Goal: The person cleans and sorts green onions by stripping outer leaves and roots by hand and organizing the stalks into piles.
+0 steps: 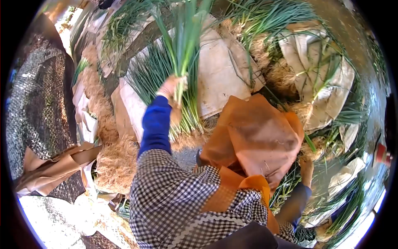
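My left hand (170, 86) is closed round the lower stalks of an upright bunch of long green onions (182, 45). Just below and beside it, a layer of green onions (192, 110) lies on pale cloth (213, 62), roots toward me. My right hand (306, 168) is low at the right, beside roots and green stalks; its fingers are blurred and partly hidden, and I cannot make out whether it holds anything. An orange-brown apron (261, 137) covers my lap.
Brown root masses (116, 166) line the left side, near a folded brown cloth (58, 168) and dark mesh (41, 103). More green onions (277, 18) lie at the back right, above another pale cloth (327, 79). A red object (381, 154) is at the right edge.
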`<act>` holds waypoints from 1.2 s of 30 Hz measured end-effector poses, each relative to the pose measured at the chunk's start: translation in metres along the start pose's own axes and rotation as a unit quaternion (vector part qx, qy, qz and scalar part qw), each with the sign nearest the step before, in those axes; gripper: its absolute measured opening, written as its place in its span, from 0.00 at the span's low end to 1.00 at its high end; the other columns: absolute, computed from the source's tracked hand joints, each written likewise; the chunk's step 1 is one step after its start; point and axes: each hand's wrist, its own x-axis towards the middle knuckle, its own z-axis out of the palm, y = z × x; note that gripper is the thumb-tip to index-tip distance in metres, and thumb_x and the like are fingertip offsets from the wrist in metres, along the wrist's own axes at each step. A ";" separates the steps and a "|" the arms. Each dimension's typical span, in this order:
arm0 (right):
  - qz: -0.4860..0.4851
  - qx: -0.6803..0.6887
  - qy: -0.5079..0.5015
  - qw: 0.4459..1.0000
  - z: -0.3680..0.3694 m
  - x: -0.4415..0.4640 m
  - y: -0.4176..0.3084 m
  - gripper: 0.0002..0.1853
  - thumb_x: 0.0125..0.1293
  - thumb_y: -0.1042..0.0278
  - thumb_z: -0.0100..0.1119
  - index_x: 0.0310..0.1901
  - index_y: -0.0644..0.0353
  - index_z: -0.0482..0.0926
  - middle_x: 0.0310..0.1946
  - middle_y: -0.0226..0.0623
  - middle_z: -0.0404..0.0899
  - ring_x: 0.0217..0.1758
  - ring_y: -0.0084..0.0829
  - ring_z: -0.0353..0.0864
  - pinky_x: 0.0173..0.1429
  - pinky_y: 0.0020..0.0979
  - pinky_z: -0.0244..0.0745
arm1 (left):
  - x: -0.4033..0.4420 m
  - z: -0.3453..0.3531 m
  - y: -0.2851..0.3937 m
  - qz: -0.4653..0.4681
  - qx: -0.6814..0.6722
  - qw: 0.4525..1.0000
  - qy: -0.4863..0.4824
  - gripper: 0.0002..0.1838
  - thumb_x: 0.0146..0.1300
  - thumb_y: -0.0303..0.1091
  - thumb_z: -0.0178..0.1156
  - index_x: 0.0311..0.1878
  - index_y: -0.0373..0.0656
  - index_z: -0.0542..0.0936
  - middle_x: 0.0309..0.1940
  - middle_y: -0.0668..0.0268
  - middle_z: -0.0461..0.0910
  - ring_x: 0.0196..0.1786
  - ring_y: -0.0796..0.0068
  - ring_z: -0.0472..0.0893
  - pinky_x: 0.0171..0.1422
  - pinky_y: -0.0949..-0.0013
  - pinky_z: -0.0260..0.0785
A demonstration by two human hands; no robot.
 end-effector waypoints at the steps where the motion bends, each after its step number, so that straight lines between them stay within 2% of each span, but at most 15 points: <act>1: 0.001 -0.014 -0.010 1.000 0.001 0.001 -0.003 0.08 0.57 0.66 0.53 0.34 0.59 0.79 0.34 0.44 0.79 0.39 0.43 0.77 0.46 0.36 0.71 | 0.012 -0.011 -0.043 -0.030 0.013 0.999 0.028 0.17 0.55 0.35 0.61 0.47 0.37 0.75 0.28 0.63 0.78 0.25 0.72 0.77 0.31 0.69 0.73; 4: -0.052 -0.045 -0.031 0.997 -0.013 -0.003 0.012 0.10 0.58 0.64 0.51 0.34 0.60 0.78 0.34 0.46 0.79 0.39 0.44 0.77 0.46 0.37 0.70 | 0.067 -0.051 -0.240 -0.025 0.349 0.928 0.129 0.23 0.52 0.44 0.63 0.43 0.33 0.74 0.32 0.54 0.79 0.31 0.61 0.79 0.37 0.61 0.73; 6: -0.051 -0.049 -0.006 0.997 -0.033 -0.001 0.000 0.13 0.61 0.61 0.50 0.37 0.61 0.78 0.34 0.47 0.79 0.38 0.44 0.78 0.44 0.38 0.70 | 0.042 -0.022 -0.292 -0.026 0.137 0.976 0.169 0.12 0.57 0.35 0.60 0.39 0.37 0.74 0.27 0.61 0.77 0.29 0.66 0.79 0.31 0.64 0.74; 10: -0.012 0.033 0.138 0.990 -0.079 0.051 -0.038 0.13 0.61 0.63 0.53 0.41 0.63 0.78 0.31 0.42 0.79 0.34 0.35 0.77 0.40 0.31 0.70 | 0.046 0.010 -0.325 -0.025 0.191 0.941 0.278 0.24 0.50 0.33 0.64 0.48 0.30 0.70 0.36 0.53 0.78 0.36 0.63 0.79 0.39 0.62 0.72; 11: -0.089 -0.022 0.200 0.976 -0.088 0.070 -0.042 0.15 0.62 0.59 0.53 0.41 0.62 0.78 0.33 0.44 0.79 0.35 0.37 0.77 0.42 0.32 0.70 | 0.040 0.030 -0.305 -0.042 0.281 0.911 0.298 0.31 0.49 0.40 0.64 0.52 0.29 0.67 0.44 0.48 0.75 0.46 0.57 0.75 0.49 0.62 0.68; 12: -0.006 0.018 0.251 0.968 -0.097 0.087 -0.063 0.18 0.61 0.54 0.52 0.40 0.61 0.79 0.34 0.45 0.79 0.37 0.41 0.78 0.43 0.35 0.70 | 0.026 0.043 -0.280 -0.058 0.370 0.870 0.319 0.38 0.49 0.47 0.64 0.57 0.27 0.65 0.52 0.43 0.71 0.55 0.51 0.71 0.59 0.63 0.63; 15: 0.106 -0.071 0.180 0.975 -0.098 0.158 -0.065 0.25 0.57 0.40 0.52 0.40 0.55 0.80 0.35 0.45 0.80 0.41 0.43 0.79 0.47 0.36 0.71 | 0.018 0.054 -0.256 0.002 0.247 0.915 0.319 0.40 0.47 0.38 0.66 0.61 0.28 0.61 0.56 0.45 0.68 0.57 0.49 0.70 0.63 0.65 0.60; 17: 0.088 -0.092 0.138 0.982 -0.060 0.200 -0.055 0.22 0.59 0.44 0.50 0.45 0.52 0.77 0.37 0.43 0.80 0.43 0.43 0.79 0.47 0.38 0.73 | -0.017 0.097 -0.181 0.001 0.310 0.879 0.361 0.38 0.49 0.35 0.65 0.61 0.31 0.62 0.56 0.47 0.68 0.56 0.49 0.71 0.63 0.63 0.60; 20: -0.194 -0.327 0.101 0.919 -0.023 0.253 -0.003 0.12 0.64 0.60 0.47 0.43 0.52 0.78 0.36 0.37 0.80 0.38 0.38 0.79 0.44 0.36 0.74 | -0.012 0.103 -0.151 0.131 0.346 0.853 0.369 0.27 0.53 0.32 0.62 0.57 0.33 0.68 0.53 0.51 0.72 0.53 0.54 0.73 0.60 0.62 0.63; 22: -0.192 -0.232 0.157 0.941 0.008 0.288 0.045 0.16 0.59 0.54 0.48 0.36 0.56 0.80 0.42 0.45 0.79 0.44 0.48 0.77 0.49 0.41 0.72 | -0.023 0.141 -0.090 0.279 0.208 0.909 0.231 0.20 0.57 0.30 0.58 0.53 0.33 0.72 0.49 0.55 0.75 0.50 0.62 0.75 0.57 0.67 0.65; 24: 0.000 0.197 0.211 0.957 0.001 0.260 0.007 0.20 0.56 0.47 0.53 0.36 0.58 0.81 0.34 0.49 0.80 0.40 0.49 0.78 0.47 0.42 0.72 | -0.029 0.196 -0.040 0.343 0.098 0.925 0.132 0.15 0.60 0.28 0.55 0.51 0.36 0.73 0.45 0.59 0.77 0.48 0.71 0.76 0.55 0.71 0.66; 26: -0.017 0.180 0.215 0.960 0.012 0.267 -0.014 0.20 0.56 0.51 0.60 0.37 0.62 0.79 0.29 0.43 0.79 0.29 0.29 0.78 0.33 0.31 0.71 | -0.064 0.268 0.007 0.357 0.030 0.933 -0.031 0.15 0.63 0.34 0.54 0.50 0.36 0.73 0.45 0.60 0.76 0.47 0.72 0.76 0.56 0.72 0.66; 28: 0.006 0.140 0.164 0.976 -0.022 0.224 -0.078 0.25 0.50 0.46 0.63 0.39 0.63 0.79 0.31 0.49 0.80 0.36 0.43 0.80 0.43 0.37 0.72 | -0.099 0.332 0.027 0.373 0.047 0.919 -0.115 0.16 0.64 0.36 0.52 0.50 0.36 0.73 0.45 0.61 0.77 0.46 0.72 0.77 0.55 0.71 0.66; 33: -0.034 0.252 0.278 0.926 -0.023 0.223 -0.068 0.15 0.55 0.58 0.56 0.30 0.65 0.77 0.22 0.40 0.77 0.26 0.32 0.75 0.34 0.35 0.70 | -0.119 0.406 -0.010 0.246 0.019 0.935 -0.256 0.15 0.64 0.36 0.53 0.52 0.40 0.72 0.45 0.63 0.76 0.50 0.71 0.75 0.56 0.70 0.66; 36: -0.064 0.605 0.092 0.788 -0.053 0.118 -0.066 0.12 0.62 0.62 0.53 0.35 0.63 0.77 0.26 0.28 0.75 0.29 0.20 0.69 0.32 0.23 0.64 | -0.130 0.451 -0.051 0.068 -0.031 0.974 -0.213 0.16 0.64 0.36 0.52 0.53 0.41 0.70 0.40 0.66 0.76 0.44 0.74 0.76 0.52 0.69 0.69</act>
